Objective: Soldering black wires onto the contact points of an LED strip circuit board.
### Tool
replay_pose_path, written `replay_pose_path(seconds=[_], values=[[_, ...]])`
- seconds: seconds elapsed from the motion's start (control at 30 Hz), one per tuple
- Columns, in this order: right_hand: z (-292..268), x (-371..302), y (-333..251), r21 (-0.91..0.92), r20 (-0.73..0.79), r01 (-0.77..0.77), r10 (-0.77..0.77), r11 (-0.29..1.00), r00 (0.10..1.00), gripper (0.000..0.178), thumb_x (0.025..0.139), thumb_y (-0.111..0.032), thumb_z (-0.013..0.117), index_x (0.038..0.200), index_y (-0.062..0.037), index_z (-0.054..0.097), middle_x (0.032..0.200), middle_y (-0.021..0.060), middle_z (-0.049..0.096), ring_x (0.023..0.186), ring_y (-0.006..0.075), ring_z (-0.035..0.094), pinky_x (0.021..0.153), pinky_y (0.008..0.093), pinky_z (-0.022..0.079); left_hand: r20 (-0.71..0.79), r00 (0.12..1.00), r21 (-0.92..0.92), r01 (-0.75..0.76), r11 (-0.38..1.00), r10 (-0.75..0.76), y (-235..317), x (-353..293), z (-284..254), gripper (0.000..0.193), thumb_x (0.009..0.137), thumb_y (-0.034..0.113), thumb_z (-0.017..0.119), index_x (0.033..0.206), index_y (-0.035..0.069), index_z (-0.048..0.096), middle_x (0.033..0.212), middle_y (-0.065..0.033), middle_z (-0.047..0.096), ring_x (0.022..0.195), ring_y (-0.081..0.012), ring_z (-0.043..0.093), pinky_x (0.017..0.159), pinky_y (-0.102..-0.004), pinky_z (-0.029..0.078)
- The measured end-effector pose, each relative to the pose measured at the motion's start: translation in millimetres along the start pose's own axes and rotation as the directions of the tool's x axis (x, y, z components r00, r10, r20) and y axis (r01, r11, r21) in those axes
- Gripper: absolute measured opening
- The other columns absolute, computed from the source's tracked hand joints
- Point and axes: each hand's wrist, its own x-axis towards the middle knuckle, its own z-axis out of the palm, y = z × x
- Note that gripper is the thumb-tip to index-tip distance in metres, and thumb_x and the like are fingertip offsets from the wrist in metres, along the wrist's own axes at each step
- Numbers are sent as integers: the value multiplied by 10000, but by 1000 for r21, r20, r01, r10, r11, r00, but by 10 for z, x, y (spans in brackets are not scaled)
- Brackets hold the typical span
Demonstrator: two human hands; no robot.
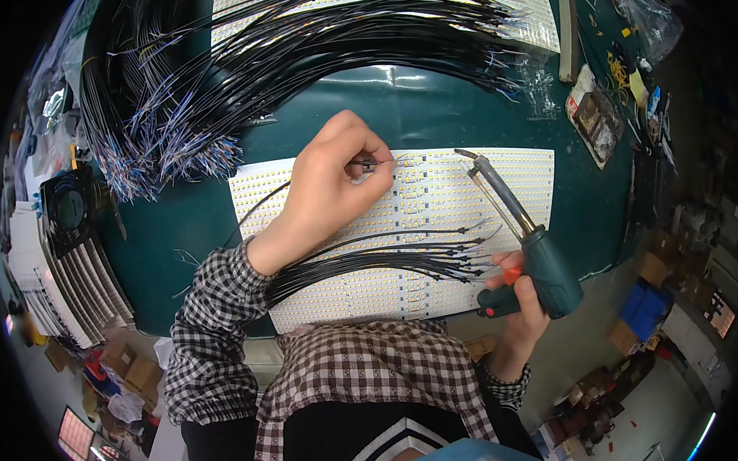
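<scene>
My left hand [327,183] is over the middle of a white LED panel [486,198] dotted with small yellow chips. Its thumb and forefinger pinch a thin black cable [264,203] close to its wire ends, which point right along the panel's upper part. At the right, my right hand [525,313] grips a dark green soldering gun [553,277] with a red trigger. The gun's tip is raised toward the upper left, to the right of the pinched wires and apart from them. Below my left hand, several black cables [386,261] lie across the panel, their stripped ends to the right.
A big bundle of black cables [298,70] covers the table's far left, partly over another LED panel [532,13]. At the far right lies a stained block in a torn wrapper [594,117]. Stacked white panels [82,277] and a round black device [66,207] stand at the left edge.
</scene>
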Motion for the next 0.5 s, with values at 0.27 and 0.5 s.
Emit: replay_pose_path(seconds=[0.27,0.5], values=[[-70,-19,67,49,55,51,-53,998,997,380,869,-205,596,1090,99,540,945,202,605,743,237,629,592,301,557,55,998,55,-38,998,35,0,71,76,66,716,60,660,735,43,600,783,-59,528,601,-176,543,553,-293,455],[-43,-54,82,76,41,24,-27,997,999,348,866,-204,604,1037,95,554,934,196,598,742,238,621,586,292,555,70,997,54,-27,998,23,-13,64,93,63,709,63,655,733,43,600,778,-64,529,606,-199,549,557,-311,452]])
